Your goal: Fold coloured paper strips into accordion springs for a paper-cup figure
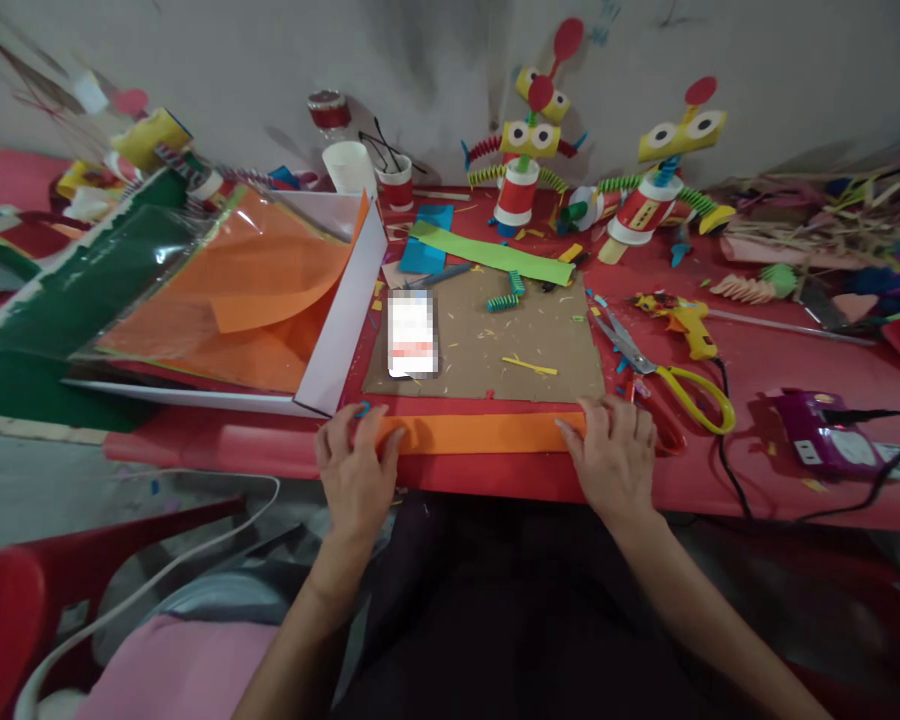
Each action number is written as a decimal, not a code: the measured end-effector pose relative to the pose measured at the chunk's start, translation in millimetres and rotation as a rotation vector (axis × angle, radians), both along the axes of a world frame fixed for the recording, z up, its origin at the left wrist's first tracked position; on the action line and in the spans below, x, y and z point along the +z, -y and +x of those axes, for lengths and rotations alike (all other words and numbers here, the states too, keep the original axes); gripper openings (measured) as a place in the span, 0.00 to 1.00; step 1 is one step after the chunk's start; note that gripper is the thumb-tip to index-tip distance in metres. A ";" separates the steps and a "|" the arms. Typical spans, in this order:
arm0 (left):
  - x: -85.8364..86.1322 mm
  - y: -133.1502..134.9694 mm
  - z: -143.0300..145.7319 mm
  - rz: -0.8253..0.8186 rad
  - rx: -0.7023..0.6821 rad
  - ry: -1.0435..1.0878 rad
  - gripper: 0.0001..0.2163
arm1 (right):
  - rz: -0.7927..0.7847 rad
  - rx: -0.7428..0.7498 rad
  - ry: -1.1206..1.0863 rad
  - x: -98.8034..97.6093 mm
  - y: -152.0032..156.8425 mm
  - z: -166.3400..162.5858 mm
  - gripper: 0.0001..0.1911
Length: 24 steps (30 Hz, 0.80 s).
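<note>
A long orange paper strip (pixel 480 433) lies level along the front edge of the red table, just below a cardboard sheet (pixel 547 345). My left hand (pixel 354 460) grips its left end, the thumb on the strip and the fingers curled over it. At the right end my right hand (pixel 616 455) holds it the same way. Part of each end is hidden by the fingers. On the cardboard sit a phone (pixel 412 333) with a blurred screen, a green folded paper spring (pixel 506 295) and a thin yellow strip (pixel 529 367).
Yellow-handled scissors (pixel 664 375), a yellow glue gun (pixel 691 328) and a purple power box (pixel 829 435) with cords lie to the right. On the left stands a white box (pixel 345 310) with orange paper. Paper-cup figures (pixel 515 195) stand behind, near a lime strip (pixel 495 252).
</note>
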<state>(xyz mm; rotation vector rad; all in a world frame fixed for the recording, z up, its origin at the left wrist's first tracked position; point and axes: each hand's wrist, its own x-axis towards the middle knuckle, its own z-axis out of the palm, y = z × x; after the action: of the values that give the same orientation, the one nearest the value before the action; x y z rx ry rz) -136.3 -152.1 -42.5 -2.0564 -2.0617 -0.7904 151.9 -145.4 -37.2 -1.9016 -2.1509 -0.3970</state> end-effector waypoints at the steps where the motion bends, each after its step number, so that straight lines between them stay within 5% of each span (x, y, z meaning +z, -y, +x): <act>1: 1.3 -0.5 -0.7 -0.032 -0.117 -0.075 0.11 | -0.006 0.106 0.017 -0.6 -1.2 2.1 0.13; 3: 6.1 -0.3 -1.0 -0.147 -0.325 -0.192 0.13 | -0.071 0.317 0.052 -0.7 -3.5 6.2 0.12; 5: 13.7 3.3 2.4 -0.259 -0.382 -0.261 0.16 | -0.144 0.405 0.071 1.6 -3.4 8.7 0.13; 10: 29.5 25.7 30.7 -0.388 -0.350 -0.297 0.22 | -0.283 0.269 0.037 15.4 16.4 -6.9 0.23; 15: 23.7 38.9 52.4 -0.419 -0.325 -0.254 0.30 | -0.343 0.238 0.008 19.4 37.2 -45.8 0.37; 19: 20.5 38.2 43.7 -0.427 -0.321 -0.268 0.29 | -0.368 0.204 0.022 13.6 42.0 -51.9 0.39; 24: 21.1 42.7 7.2 -0.418 -0.346 -0.246 0.27 | -0.356 0.173 0.081 6.3 47.2 -13.7 0.37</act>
<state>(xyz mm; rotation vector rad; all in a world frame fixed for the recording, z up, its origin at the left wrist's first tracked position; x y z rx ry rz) -129.2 -194.8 -21.3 -2.6193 -1.8809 -0.1206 138.2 -192.6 -30.9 -1.8722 -2.5572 -0.0596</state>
